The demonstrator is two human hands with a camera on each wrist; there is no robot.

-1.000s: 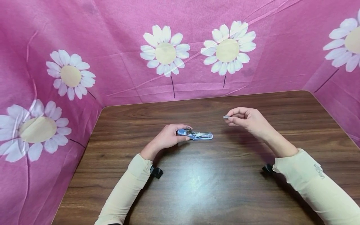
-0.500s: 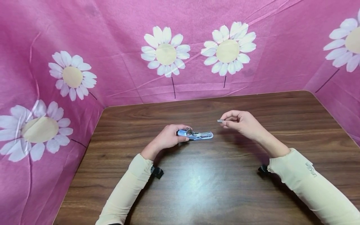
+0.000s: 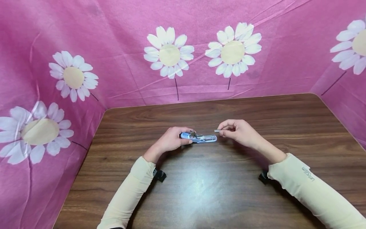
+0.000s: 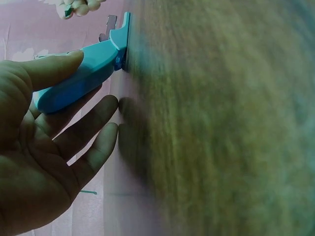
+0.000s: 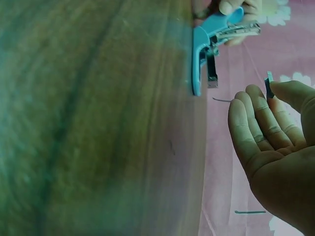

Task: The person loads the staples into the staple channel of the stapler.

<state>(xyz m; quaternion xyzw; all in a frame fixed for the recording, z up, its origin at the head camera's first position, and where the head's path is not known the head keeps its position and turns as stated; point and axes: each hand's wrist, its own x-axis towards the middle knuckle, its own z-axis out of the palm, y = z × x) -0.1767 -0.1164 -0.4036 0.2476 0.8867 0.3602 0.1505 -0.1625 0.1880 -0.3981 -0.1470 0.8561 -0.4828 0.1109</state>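
Note:
A light blue stapler [image 3: 200, 138] rests on the table with its top opened up, so the metal magazine shows. My left hand [image 3: 170, 139] grips its rear end, thumb on the near side. In the left wrist view the thumb lies along the blue body of the stapler [image 4: 81, 76], while the lower fingers reach toward the tabletop. Between thumb and index finger, my right hand [image 3: 238, 131] pinches a short strip of staples [image 3: 217, 130]. The strip is just above the stapler's front end. From the right wrist, the staple strip [image 5: 268, 84] stands apart from the stapler [image 5: 211, 42].
The brown wood-grain table [image 3: 197, 190] extends all round the hands. Behind and at both sides hangs a pink cloth [image 3: 123, 47] printed with white daisies. Dark straps [image 3: 159, 175] sit at both wrists.
My right hand has moved left and toward me, bringing the staple strip from well right of the stapler to its front end. The left hand and stapler have hardly moved.

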